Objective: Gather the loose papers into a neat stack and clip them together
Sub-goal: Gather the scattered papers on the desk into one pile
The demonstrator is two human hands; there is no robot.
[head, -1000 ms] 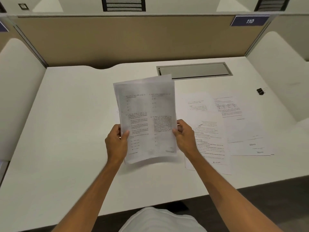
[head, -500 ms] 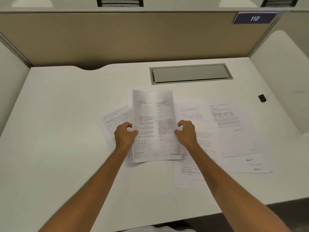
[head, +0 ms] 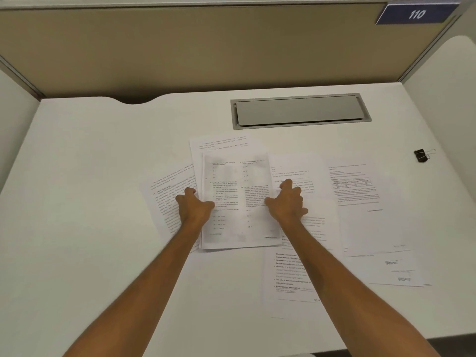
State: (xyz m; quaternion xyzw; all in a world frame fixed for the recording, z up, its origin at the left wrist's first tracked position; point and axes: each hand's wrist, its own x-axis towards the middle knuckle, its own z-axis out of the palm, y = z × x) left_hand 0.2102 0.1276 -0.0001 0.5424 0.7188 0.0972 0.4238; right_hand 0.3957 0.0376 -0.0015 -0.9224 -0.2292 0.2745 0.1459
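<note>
Person at white counter (head: 77,228), both arms out. Left hand (head: 194,206) & right hand (head: 287,202) each grip a side edge of a small paper stack (head: 238,199) lying mid-counter atop other loose sheets (head: 360,202) spread to the right. Black binder clip (head: 422,155) sits far right, well apart.
</note>
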